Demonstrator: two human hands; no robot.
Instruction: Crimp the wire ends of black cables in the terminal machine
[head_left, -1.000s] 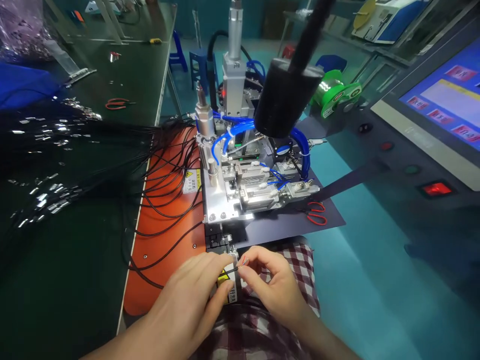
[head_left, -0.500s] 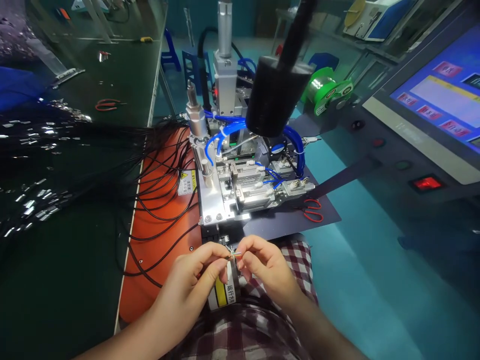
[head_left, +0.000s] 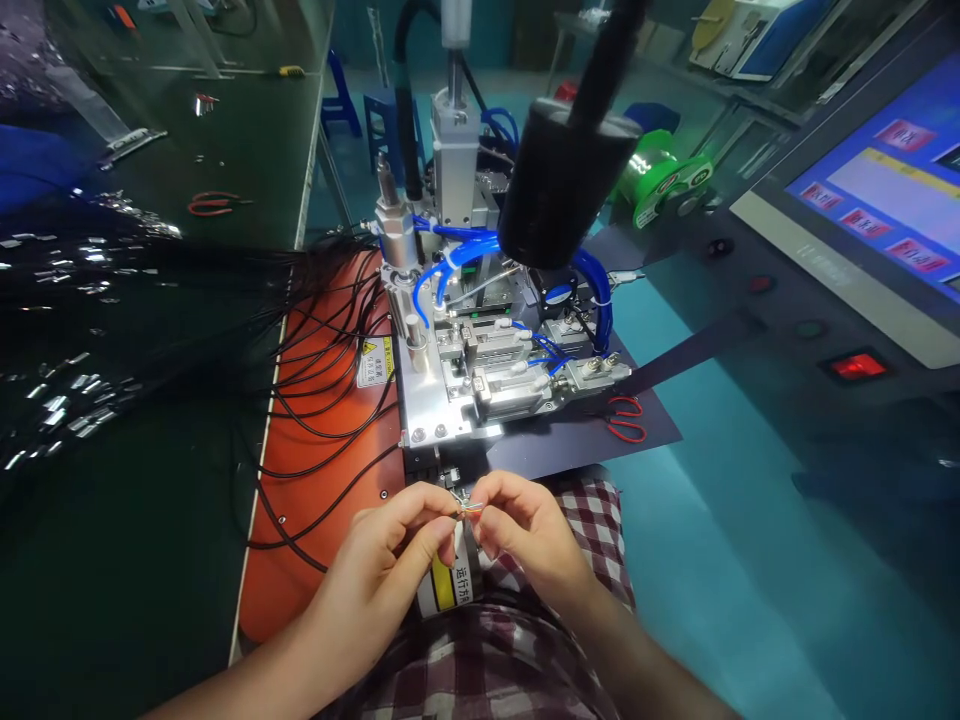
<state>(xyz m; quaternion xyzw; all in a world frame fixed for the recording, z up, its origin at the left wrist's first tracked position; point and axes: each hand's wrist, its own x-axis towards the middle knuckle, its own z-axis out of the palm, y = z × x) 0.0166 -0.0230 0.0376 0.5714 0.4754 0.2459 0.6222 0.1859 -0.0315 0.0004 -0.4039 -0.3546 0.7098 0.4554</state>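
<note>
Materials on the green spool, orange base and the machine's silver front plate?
Spool: probably moulded plastic; evenly coloured, glossy flanges.
Orange base: smooth, satin, rounded corner; painted metal or plastic, can't tell.
Front plate: bare metal, maybe aluminium; bright silvery sheen.

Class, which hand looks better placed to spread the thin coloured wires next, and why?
Probably the right hand: its fingertips are at the outer end of the coloured wires, while the left hand seems to steady the dark cable behind them.
</note>
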